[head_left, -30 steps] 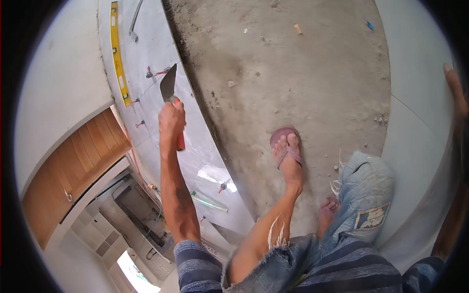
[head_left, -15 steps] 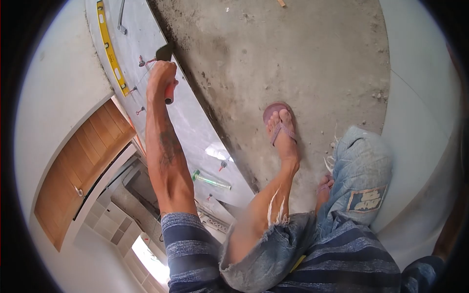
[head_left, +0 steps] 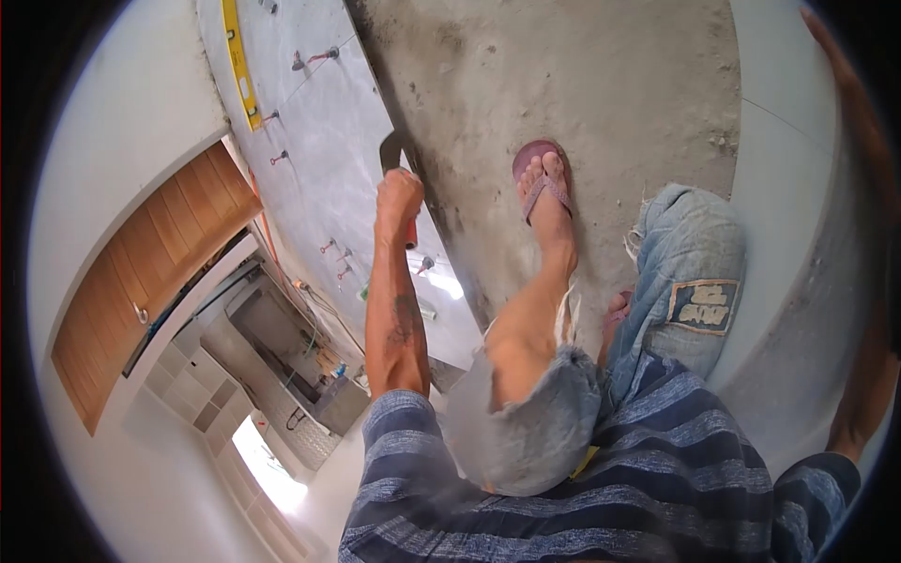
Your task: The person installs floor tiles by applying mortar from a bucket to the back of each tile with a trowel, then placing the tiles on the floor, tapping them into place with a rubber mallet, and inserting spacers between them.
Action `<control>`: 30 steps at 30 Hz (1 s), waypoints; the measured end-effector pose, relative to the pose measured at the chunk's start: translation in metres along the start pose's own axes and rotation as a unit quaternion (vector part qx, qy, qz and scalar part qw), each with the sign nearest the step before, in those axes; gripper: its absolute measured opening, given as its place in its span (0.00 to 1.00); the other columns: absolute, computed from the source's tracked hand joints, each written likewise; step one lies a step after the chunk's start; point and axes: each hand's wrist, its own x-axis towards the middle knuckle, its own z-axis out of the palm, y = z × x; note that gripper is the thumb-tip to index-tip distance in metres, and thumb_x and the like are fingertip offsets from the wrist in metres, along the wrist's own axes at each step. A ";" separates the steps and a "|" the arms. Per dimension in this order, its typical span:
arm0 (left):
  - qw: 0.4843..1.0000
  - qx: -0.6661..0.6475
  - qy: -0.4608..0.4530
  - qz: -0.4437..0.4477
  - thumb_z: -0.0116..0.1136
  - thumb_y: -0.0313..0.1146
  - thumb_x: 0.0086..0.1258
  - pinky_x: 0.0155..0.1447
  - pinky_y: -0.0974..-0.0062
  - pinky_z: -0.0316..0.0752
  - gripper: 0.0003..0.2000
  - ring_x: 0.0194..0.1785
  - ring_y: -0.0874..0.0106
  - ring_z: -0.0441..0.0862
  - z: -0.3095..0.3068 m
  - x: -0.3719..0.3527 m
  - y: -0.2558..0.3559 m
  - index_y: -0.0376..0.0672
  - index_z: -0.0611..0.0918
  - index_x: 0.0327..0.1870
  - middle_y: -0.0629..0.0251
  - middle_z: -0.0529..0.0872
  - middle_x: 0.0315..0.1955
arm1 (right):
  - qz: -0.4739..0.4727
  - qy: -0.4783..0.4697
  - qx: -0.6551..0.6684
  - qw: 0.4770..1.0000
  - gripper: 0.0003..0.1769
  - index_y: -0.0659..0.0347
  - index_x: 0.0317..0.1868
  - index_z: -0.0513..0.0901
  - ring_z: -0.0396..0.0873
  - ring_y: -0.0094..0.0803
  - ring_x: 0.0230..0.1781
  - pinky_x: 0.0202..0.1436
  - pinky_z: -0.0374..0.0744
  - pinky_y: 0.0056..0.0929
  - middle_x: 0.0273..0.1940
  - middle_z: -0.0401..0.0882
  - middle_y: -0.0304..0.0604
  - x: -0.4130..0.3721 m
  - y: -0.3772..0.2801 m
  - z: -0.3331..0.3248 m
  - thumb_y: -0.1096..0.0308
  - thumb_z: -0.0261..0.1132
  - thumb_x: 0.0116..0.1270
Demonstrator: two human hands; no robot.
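Observation:
My left hand is closed round the red handle of a trowel, whose dark blade points up towards the edge of the large grey tiles. Red and dark tile clips stick up along the joints, and more of them lie near my forearm. A yellow spirit level rests along the tiles' far side. Over at the right edge, my right hand is raised beside the pale wall panel; its fingers are mostly lost in the dark rim of the view.
Bare rough concrete lies beside the tiles, with my sandalled foot on it. Lower left are a wooden door and a recess with cables and tools. A green-handled tool lies partly behind my forearm.
My left hand has moved right and down in the view with the trowel, along the tile edge. The view has shifted, and my right arm now shows higher at the right edge.

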 end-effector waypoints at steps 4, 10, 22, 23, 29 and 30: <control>0.999 0.022 0.041 -0.002 0.48 0.40 0.68 0.48 0.52 0.79 0.18 0.43 0.43 0.84 0.038 -0.048 -0.022 0.29 0.80 0.38 0.34 0.84 0.34 | -0.003 -0.003 -0.004 1.000 0.43 0.68 0.71 0.62 0.50 0.61 0.74 0.69 0.52 0.67 0.73 0.54 0.64 0.008 -0.001 0.001 0.50 0.61 0.61; 0.997 -0.064 0.006 -0.036 0.48 0.39 0.68 0.54 0.47 0.75 0.14 0.48 0.37 0.80 0.086 -0.112 -0.056 0.37 0.81 0.41 0.34 0.83 0.39 | -0.018 -0.006 -0.026 0.999 0.43 0.69 0.70 0.63 0.51 0.62 0.73 0.68 0.53 0.69 0.73 0.55 0.64 0.015 -0.005 0.007 0.50 0.61 0.60; 0.994 -0.076 -0.027 -0.070 0.47 0.34 0.66 0.52 0.52 0.77 0.14 0.46 0.44 0.82 0.153 -0.199 -0.099 0.32 0.81 0.40 0.40 0.83 0.42 | 0.021 -0.022 -0.046 0.998 0.45 0.58 0.75 0.58 0.44 0.56 0.78 0.71 0.44 0.72 0.77 0.49 0.55 0.011 -0.003 0.013 0.43 0.58 0.63; 0.994 -0.083 -0.026 -0.065 0.47 0.34 0.66 0.52 0.52 0.78 0.14 0.46 0.44 0.82 0.160 -0.208 -0.104 0.32 0.81 0.40 0.40 0.83 0.42 | 0.019 -0.009 -0.051 0.998 0.44 0.56 0.75 0.58 0.45 0.54 0.78 0.71 0.44 0.72 0.77 0.50 0.53 0.009 0.003 0.019 0.43 0.57 0.64; 0.992 -0.049 -0.111 -0.037 0.48 0.33 0.65 0.52 0.53 0.77 0.14 0.46 0.45 0.83 0.201 -0.275 -0.154 0.32 0.81 0.41 0.41 0.84 0.41 | -0.043 0.097 -0.053 0.993 0.37 0.44 0.75 0.60 0.51 0.41 0.78 0.72 0.45 0.71 0.76 0.55 0.41 0.014 0.079 0.083 0.41 0.51 0.69; 0.991 -0.039 -0.126 -0.010 0.48 0.33 0.66 0.52 0.53 0.77 0.14 0.46 0.45 0.83 0.208 -0.282 -0.158 0.31 0.81 0.41 0.41 0.84 0.41 | -0.057 0.116 -0.047 0.991 0.36 0.42 0.75 0.60 0.52 0.39 0.78 0.72 0.45 0.71 0.76 0.56 0.39 0.018 0.092 0.091 0.41 0.50 0.70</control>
